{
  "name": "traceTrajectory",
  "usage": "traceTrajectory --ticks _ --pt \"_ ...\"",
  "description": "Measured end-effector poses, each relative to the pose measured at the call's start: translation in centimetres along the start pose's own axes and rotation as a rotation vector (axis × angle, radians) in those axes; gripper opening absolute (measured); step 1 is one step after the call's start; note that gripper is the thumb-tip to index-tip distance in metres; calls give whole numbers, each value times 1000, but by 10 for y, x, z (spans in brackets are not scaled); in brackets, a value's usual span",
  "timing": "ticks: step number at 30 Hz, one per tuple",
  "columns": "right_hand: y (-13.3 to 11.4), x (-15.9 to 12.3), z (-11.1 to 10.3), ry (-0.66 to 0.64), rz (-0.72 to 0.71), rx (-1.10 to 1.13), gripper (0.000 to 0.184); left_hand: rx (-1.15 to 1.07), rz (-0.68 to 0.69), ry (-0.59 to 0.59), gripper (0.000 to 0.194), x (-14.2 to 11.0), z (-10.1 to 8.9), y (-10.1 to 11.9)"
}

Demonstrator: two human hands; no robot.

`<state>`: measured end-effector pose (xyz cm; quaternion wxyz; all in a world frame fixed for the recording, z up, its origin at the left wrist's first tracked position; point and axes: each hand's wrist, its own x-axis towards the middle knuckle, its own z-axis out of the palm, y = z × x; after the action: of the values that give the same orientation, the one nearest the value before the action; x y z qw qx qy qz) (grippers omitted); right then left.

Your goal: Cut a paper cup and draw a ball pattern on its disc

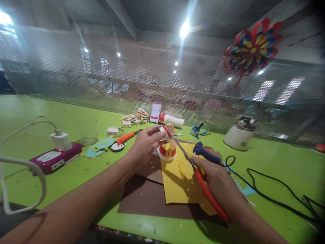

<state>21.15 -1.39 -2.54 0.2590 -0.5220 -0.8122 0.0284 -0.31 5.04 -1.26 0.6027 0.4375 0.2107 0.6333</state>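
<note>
Red-handled scissors [212,199] gripped in right hand [220,178]; red-and-white strip [166,133] pinched narrowly by left hand [144,145], beside blade tips, over table [269,154]. Strip judged light, papery, bendable, easily creased; best held by edges.

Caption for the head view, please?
Left hand holds a red-and-white piece while the right works scissors at it, above yellow paper.

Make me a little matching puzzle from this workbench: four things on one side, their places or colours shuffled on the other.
1. scissors
2. power strip
3. glue gun
4. phone

A. blue, with a black cord
B. propped up near the mesh screen
C. in the right hand
D. purple, with a white charger plugged in

Pairs: 1-C; 2-D; 3-A; 4-B
</note>
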Motion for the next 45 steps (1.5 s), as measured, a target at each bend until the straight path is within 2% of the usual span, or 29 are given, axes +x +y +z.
traceTrajectory --ticks 8,17,34,39,45 --pt "18 -2 5 56 -24 -141 43 -52 -61 31 13 3 -3 4" --pt "17 0 7 3 1 -146 42 4 -82 33 21 1 -3 0" --pt "14 0 4 1 -1 -140 40 -1 -32 3 29 0 -4 -2" --pt "15 -1 3 39 -41 -117 36 -10 -43 2 30 0 -4 -2" --pt "12 -1 3 -9 14 -99 38 -14 -60 14 12 1 -3 1"
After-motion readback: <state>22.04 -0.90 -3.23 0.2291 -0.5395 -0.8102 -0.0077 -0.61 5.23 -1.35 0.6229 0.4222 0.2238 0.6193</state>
